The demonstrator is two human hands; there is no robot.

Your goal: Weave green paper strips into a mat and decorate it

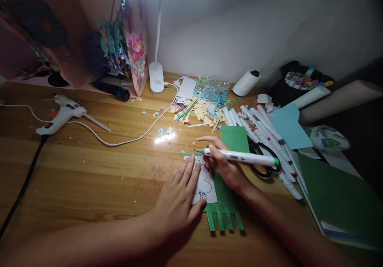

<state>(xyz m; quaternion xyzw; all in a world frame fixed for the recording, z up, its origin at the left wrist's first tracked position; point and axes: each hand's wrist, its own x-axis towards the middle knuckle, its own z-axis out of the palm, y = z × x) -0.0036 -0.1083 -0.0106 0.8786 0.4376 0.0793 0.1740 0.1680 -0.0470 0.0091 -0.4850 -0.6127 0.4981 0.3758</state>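
My left hand (178,191) lies flat with outstretched fingers on a small white card (211,189), which bears black line drawings. Beneath the card is a piece of green paper (224,195) with a fringe of cut strips along its near end. Between the fingers of my right hand (226,167) is a white marker (242,156) with a green end. Its tip points left, just above the card's far edge. Black-handled scissors (265,173) lie right of my right hand, partly under the marker. A green paper square (235,138) rests just beyond that hand.
A white glue gun (61,117) with its cord lies at the left. Paper scraps (200,107) are heaped before the lamp base (156,79) and wall. Several white markers (269,139) lie at the right, near light-blue paper (290,125) and a green sheet (338,195).
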